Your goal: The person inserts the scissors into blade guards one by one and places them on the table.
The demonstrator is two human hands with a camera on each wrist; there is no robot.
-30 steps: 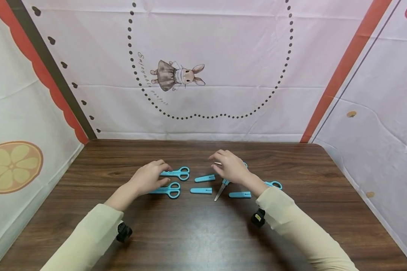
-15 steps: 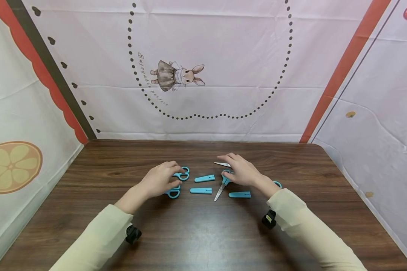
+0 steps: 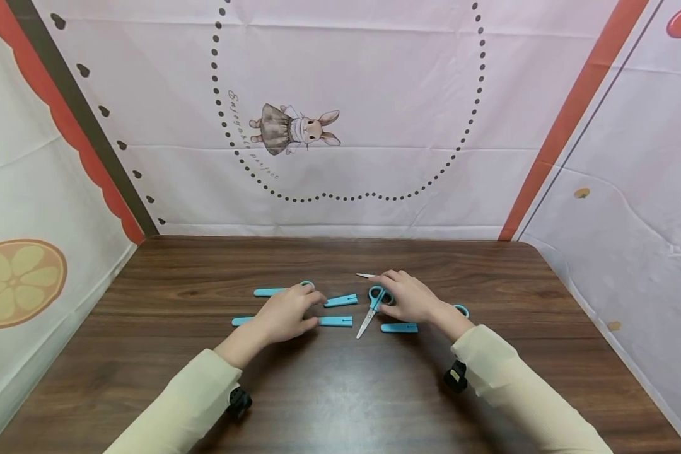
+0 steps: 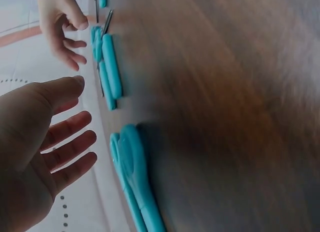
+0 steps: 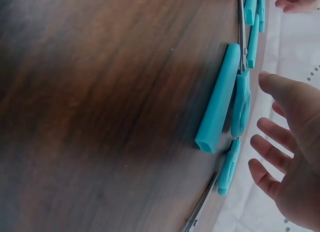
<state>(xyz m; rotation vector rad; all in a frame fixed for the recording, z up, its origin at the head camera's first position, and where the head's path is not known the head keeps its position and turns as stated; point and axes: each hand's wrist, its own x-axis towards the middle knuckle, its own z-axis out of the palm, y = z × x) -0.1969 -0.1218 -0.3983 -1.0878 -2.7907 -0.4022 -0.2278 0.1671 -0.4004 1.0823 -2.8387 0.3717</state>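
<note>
My left hand point(image 3: 289, 312) hovers over the table with loose, slightly bent fingers and nothing in them. Beneath it lie two light-blue scissors in sheaths, the far pair point(image 3: 268, 292) and the near pair point(image 3: 242, 321), both partly covered by the hand. Its fingertips are close to two loose blue blade sheaths, one far point(image 3: 340, 301) and one near point(image 3: 336, 321). Above bare-bladed scissors point(image 3: 372, 306) hangs my right hand point(image 3: 411, 297), fingers spread and holding nothing. It hides most of another pair of scissors point(image 3: 366, 275), whose blade tip shows. A third sheath point(image 3: 399, 328) lies nearer.
Beyond my right wrist, blue handles of another pair of scissors point(image 3: 461, 310) show. The brown wooden table point(image 3: 340, 397) ends at a printed cloth backdrop point(image 3: 374, 126). Dark wrist cameras point(image 3: 456, 376) sit below both sleeves.
My left hand has moved right, from the sheathed scissors toward the loose sheaths. My right hand has shifted right and slightly nearer. The scissors and sheaths lie as before.
</note>
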